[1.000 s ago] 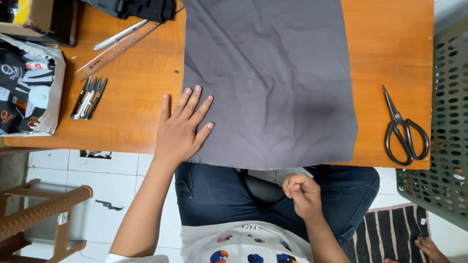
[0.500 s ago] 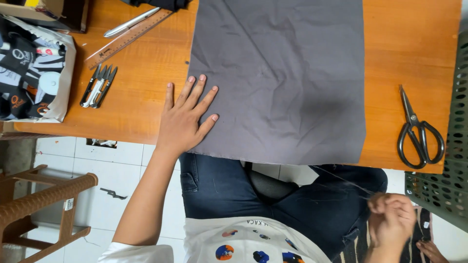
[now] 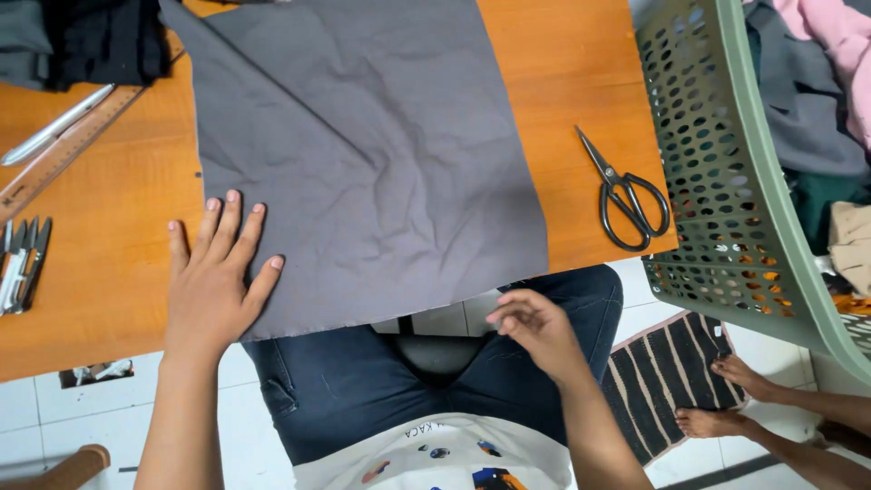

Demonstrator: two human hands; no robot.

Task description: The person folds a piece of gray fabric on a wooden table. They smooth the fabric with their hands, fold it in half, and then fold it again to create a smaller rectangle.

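Note:
A grey sheet of fabric [image 3: 372,154] lies spread on the orange wooden table [image 3: 581,82], its near edge hanging slightly past the table's front. My left hand [image 3: 216,277] rests flat, fingers spread, on the fabric's near left corner and the table. My right hand [image 3: 531,328] hovers over my lap just below the fabric's front edge, fingers loosely curled; a thin dark thread may run between them, too fine to tell.
Black scissors [image 3: 626,195] lie on the table right of the fabric. A green perforated basket [image 3: 726,181] of clothes stands at the right. A ruler [image 3: 63,154], a pen [image 3: 54,127] and small snips [image 3: 23,263] lie at left. Another person's feet [image 3: 735,399] rest on a striped mat.
The view has shifted right, bringing the basket in. My right hand has come back from low at the right to the fabric's front edge. My left hand stays pressed on the fabric.

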